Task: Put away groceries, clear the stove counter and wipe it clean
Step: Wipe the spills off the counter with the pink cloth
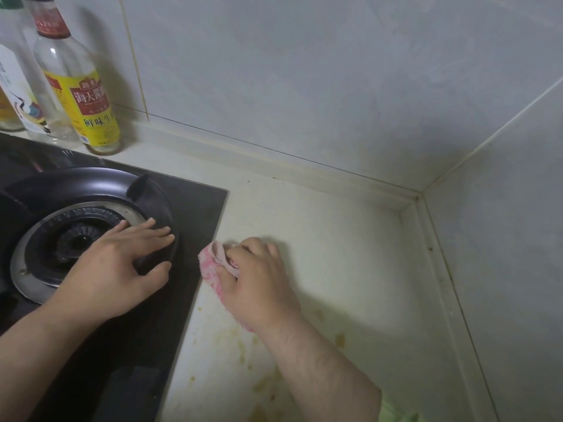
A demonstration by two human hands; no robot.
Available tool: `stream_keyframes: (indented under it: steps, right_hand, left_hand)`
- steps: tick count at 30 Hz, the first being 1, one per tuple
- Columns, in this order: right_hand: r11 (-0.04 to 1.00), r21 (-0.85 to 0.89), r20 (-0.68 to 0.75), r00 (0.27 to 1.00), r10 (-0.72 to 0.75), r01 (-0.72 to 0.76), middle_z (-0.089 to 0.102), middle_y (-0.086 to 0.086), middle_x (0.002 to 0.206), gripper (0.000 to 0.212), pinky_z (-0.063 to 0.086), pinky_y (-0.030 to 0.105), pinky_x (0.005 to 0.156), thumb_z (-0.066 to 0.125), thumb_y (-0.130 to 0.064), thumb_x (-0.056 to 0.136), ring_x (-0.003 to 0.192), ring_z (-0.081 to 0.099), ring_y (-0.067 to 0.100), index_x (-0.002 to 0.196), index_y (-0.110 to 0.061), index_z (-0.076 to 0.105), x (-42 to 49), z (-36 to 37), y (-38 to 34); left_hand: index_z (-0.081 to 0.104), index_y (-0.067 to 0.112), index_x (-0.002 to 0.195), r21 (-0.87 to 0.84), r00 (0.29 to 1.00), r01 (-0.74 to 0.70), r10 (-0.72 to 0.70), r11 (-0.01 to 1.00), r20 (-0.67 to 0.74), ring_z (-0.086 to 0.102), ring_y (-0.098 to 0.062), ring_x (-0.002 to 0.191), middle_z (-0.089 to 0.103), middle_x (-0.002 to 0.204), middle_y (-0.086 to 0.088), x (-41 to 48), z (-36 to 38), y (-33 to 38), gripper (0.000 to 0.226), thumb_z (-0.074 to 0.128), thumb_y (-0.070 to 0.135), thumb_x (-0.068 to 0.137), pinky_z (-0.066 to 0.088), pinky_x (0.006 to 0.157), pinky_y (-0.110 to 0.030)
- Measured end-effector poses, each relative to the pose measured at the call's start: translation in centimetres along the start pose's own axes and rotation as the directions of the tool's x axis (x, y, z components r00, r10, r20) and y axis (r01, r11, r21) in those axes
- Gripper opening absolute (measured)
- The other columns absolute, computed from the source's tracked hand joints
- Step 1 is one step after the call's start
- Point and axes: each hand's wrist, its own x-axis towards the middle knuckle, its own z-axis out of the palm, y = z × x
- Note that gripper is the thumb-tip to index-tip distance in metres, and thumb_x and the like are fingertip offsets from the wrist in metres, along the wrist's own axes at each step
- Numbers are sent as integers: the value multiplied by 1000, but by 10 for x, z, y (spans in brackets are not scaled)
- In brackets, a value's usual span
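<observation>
My right hand (259, 278) presses a pink and white cloth (210, 269) onto the pale counter (341, 269), just right of the black stove top (201, 214). Most of the cloth is hidden under the palm. My left hand (122, 266) lies flat with fingers spread on the black pan support ring (91, 181) of the gas burner (76, 242), holding nothing. Yellowish stains (339, 339) mark the counter near my right forearm.
Three bottles stand at the back left against the tiled wall, the nearest a clear bottle with a yellow label (88, 99). The counter ends in a wall corner (419, 196) at the right. Something green (393, 412) shows at the bottom edge.
</observation>
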Motion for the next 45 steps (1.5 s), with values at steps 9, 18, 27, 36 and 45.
stream_keyframes:
  steps: [9, 18, 27, 36, 45]
  right_hand:
    - [982, -76, -174, 972, 158, -173, 56, -5, 100, 17, 37, 30, 83, 62, -37, 85, 94, 44, 22, 93, -23, 68, 0, -21, 56]
    - [927, -124, -234, 919, 318, -353, 57, -6, 103, 18, 20, 20, 72, 63, -35, 86, 99, 51, 24, 99, -24, 69, -7, -37, 85]
    - [936, -60, -174, 927, 331, -346, 53, -10, 106, 24, 42, 33, 85, 52, -43, 90, 101, 42, 19, 102, -27, 64, -16, -8, 11]
    - [983, -87, -90, 984, 156, -164, 53, -6, 107, 25, 42, 33, 88, 48, -38, 88, 98, 44, 21, 106, -26, 61, -45, 16, -48]
    - [992, -45, -60, 991, 118, -121, 52, -6, 109, 26, 41, 34, 90, 47, -39, 90, 101, 42, 22, 103, -24, 63, -63, 13, -40]
  left_hand:
    - [66, 18, 116, -14, 1000, 0, 0, 1000, -8, 21, 29, 123, 37, 119, 37, 1, 0, 1, 61, 47, 52, 69, 9, 112, -9]
    - [68, 15, 114, 18, 999, 10, -9, 1000, -54, 37, 12, 126, 61, 124, 7, -1, 0, 2, 64, 46, 52, 67, 22, 113, -35]
    - [69, 13, 113, 29, 998, 21, -20, 999, -57, 43, -4, 126, 64, 123, 1, -1, 1, 1, 65, 45, 53, 67, 23, 112, -37]
    - [67, 12, 115, 49, 1000, 6, -4, 999, -25, 44, -10, 128, 63, 125, -1, -1, 0, 3, 54, 57, 37, 69, 25, 113, -41]
    - [66, 10, 117, 115, 1000, -5, 5, 993, -6, 43, -12, 126, 62, 125, -6, -1, -3, 11, 45, 75, 9, 73, 27, 112, -45]
